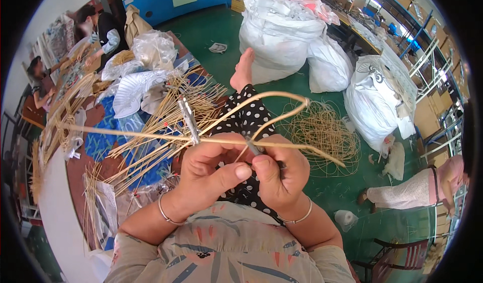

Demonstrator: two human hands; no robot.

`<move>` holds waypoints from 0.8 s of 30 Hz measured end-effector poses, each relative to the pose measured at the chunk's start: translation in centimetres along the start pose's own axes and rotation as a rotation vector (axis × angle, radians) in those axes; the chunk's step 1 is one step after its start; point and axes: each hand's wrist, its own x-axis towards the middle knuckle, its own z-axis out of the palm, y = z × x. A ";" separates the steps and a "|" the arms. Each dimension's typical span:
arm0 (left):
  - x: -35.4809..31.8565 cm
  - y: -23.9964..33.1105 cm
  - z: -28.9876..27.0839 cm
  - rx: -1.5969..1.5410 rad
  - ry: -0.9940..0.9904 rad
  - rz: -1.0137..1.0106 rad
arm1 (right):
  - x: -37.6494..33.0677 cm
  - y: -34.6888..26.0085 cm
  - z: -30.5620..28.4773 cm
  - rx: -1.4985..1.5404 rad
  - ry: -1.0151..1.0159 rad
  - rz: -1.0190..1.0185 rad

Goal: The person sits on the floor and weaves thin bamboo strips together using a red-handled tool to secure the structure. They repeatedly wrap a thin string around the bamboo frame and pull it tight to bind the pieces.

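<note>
In front of my lap, both hands are closed on a bent cane frame [266,95], made of pale strips that cross between my fingers. My left hand [209,175] grips the crossing strips from the left, thumb pointing inward. A greyish, worn-looking narrow piece [188,119] stands up against a strip above that hand; its kind is unclear. My right hand [283,175] pinches the crossing point with its thumb, together with a slim grey-tipped tool [253,146] mostly hidden in the palm. The frame's loop rises to the upper right, while one long strip stretches far left.
Many loose cane sticks [151,142] lie on the table at left, over blue plastic. A tangled coil of thin cane [324,139] rests on the green floor at right. Large white sacks [282,36] stand ahead. Co-workers sit far left; another person [412,190] is at right.
</note>
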 end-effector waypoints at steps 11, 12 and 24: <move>0.4 0.1 0.3 0.134 0.131 0.179 | -0.4 0.6 0.2 -0.119 -0.080 -0.149; 0.4 0.2 0.3 0.143 0.124 0.179 | -0.3 0.4 0.0 -0.122 -0.099 -0.143; 0.2 0.5 0.6 0.235 0.106 0.267 | -0.4 1.1 0.0 -0.088 -0.063 -0.160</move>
